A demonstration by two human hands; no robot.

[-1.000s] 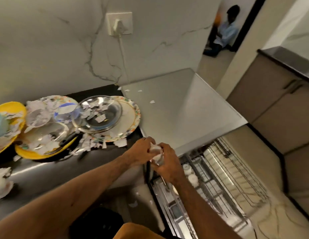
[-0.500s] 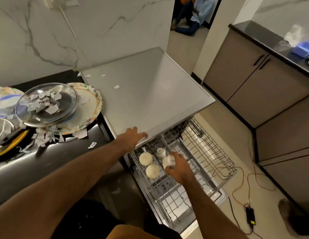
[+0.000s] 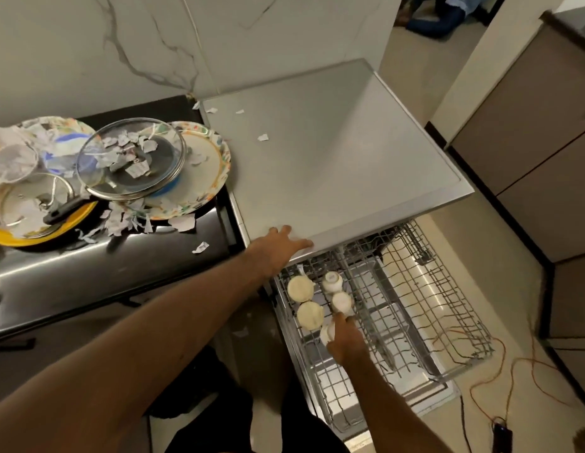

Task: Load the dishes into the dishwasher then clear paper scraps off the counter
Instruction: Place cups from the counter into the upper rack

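Head view, left hand: the left hand [image 3: 278, 243] lies flat, fingers straight and grip wide, on the front edge of the grey dishwasher top [image 3: 333, 158].
Right hand: the right hand [image 3: 346, 341] reaches down into the pulled-out dishwasher rack [image 3: 448, 322], its grip closed round a small white cup [image 3: 326, 333].
Rack contents: four pale upturned cups [image 3: 310, 315] sit just beyond the held one, on the rack's left side.
Tabletop: the dark tabletop [image 3: 105, 273] on the left carries stacked plates [image 3: 206, 158], a glass lid [image 3: 134, 158] and torn paper scraps [image 3: 121, 220].

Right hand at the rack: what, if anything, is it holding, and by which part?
The right hand grips a small white cup round its side; the left hand lies flat on the dishwasher top, holding nothing.
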